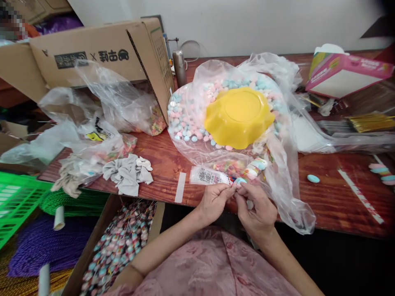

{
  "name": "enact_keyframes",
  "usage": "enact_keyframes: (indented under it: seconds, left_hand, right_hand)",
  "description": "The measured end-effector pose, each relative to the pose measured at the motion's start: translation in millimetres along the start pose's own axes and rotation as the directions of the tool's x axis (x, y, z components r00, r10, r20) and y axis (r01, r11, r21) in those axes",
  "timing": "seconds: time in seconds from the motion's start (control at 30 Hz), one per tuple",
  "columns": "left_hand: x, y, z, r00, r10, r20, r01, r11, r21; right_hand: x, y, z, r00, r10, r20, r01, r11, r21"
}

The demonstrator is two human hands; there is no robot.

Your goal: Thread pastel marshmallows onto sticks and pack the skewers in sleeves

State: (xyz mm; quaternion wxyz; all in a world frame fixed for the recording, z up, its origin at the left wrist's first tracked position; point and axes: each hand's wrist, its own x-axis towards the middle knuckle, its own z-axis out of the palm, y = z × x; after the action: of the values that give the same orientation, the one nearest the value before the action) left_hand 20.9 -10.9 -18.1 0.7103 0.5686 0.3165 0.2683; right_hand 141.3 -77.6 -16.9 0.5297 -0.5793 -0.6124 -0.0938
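Note:
My left hand and my right hand meet at the table's front edge, fingertips pinched close together. A small blue-and-pink piece shows at the fingertips, and which hand grips it is unclear. Another small pale piece lies against my right palm. Just beyond my left hand is a clear packet with a printed white label. Several striped pastel candies lie past my right fingers, partly under clear plastic. An upturned yellow scalloped dish rests on a large clear bag of pink and blue candies.
A cardboard box holding plastic bags stands at the left, with grey cloth before it. Below is a box of stick candies beside a green basket. One blue candy and a pink carton are at the right.

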Motion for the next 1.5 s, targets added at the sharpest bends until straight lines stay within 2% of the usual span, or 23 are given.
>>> enact_keyframes:
  seconds: [0.1,0.17,0.27,0.33,0.4,0.47,0.5,0.57,0.67,0.7,0.77,0.83,0.87,0.93,1.0,1.07,1.17,1.27,1.33,1.43,1.5]
  left_hand:
    - [2,-8,-0.9,0.997,-0.067,-0.025,0.064,0.991,-0.116]
    - [3,-12,-1.3,0.996,-0.074,-0.043,0.068,0.989,-0.131]
    - [1,-10,-1.6,0.998,-0.028,-0.059,0.022,0.996,-0.092]
    - [-1,-5,-2.0,0.999,0.017,-0.047,-0.019,0.999,-0.042]
    - [-3,2,-3.0,0.997,0.069,-0.023,-0.068,0.997,0.019]
    - [-4,8,-4.6,0.993,0.113,0.022,-0.114,0.991,0.074]
    - [-4,11,-5.6,0.990,0.128,0.052,-0.132,0.987,0.096]
    - [-4,15,-7.7,0.984,0.130,0.120,-0.145,0.982,0.122]
    - [-3,19,-10.9,0.975,0.040,0.218,-0.058,0.995,0.079]
    - [-4,20,-12.1,0.967,-0.029,0.254,0.020,0.999,0.038]
    - [-5,20,-14.9,0.912,-0.206,0.355,0.238,0.970,-0.050]
    - [-8,19,-18.0,0.806,-0.355,0.474,0.448,0.889,-0.095]
    - [-9,18,-19.5,0.745,-0.400,0.533,0.522,0.847,-0.094]
    - [-10,16,-21.6,0.631,-0.443,0.637,0.620,0.781,-0.072]
    - [-10,15,-22.4,0.538,-0.442,0.718,0.669,0.741,-0.046]
    - [-9,14,-22.0,0.484,-0.426,0.764,0.684,0.729,-0.027]
    - [-6,16,-20.7,0.443,-0.409,0.798,0.665,0.747,0.013]
    - [-3,20,-20.5,0.377,-0.401,0.835,0.639,0.766,0.079]
    - [-1,22,-22.0,0.351,-0.396,0.848,0.604,0.788,0.118]
    - [9,27,-27.6,0.375,-0.395,0.838,0.489,0.853,0.183]
    - [18,36,-32.6,0.403,-0.374,0.835,0.341,0.908,0.242]
  right_hand:
    - [-2,1,0,0.999,0.023,-0.029,-0.023,1.000,0.010]
    - [-7,1,-1,0.997,0.071,-0.020,-0.071,0.997,0.009]
    - [-15,1,-4,0.972,0.230,0.047,-0.233,0.969,0.086]
    - [-19,0,-5,0.902,0.414,0.124,-0.431,0.877,0.211]
    - [-21,0,-5,0.759,0.600,0.255,-0.650,0.674,0.350]
    - [-19,2,-6,0.603,0.670,0.434,-0.792,0.437,0.426]
    - [-17,3,-6,0.553,0.648,0.524,-0.829,0.361,0.428]
    - [-11,7,-10,0.517,0.563,0.645,-0.856,0.325,0.403]
    - [2,10,-21,0.498,0.466,0.731,-0.860,0.373,0.348]
    - [6,10,-27,0.502,0.427,0.752,-0.845,0.428,0.321]
    - [11,10,-40,0.562,0.278,0.779,-0.703,0.657,0.272]
    - [11,9,-53,0.636,0.036,0.771,-0.358,0.899,0.253]
    - [9,8,-58,0.659,-0.081,0.748,-0.165,0.954,0.249]
    - [2,9,-66,0.682,-0.255,0.686,0.094,0.960,0.264]
    - [-4,10,-70,0.701,-0.344,0.624,0.199,0.935,0.292]
    - [-8,11,-71,0.723,-0.390,0.570,0.239,0.916,0.323]
    - [-5,12,-70,0.712,-0.437,0.549,0.284,0.895,0.344]
    - [4,9,-70,0.638,-0.526,0.562,0.364,0.849,0.382]
    - [13,6,-69,0.579,-0.581,0.572,0.446,0.813,0.374]
    - [27,2,-65,0.500,-0.625,0.599,0.555,0.763,0.333]
    - [37,0,-62,0.467,-0.645,0.605,0.616,0.728,0.301]
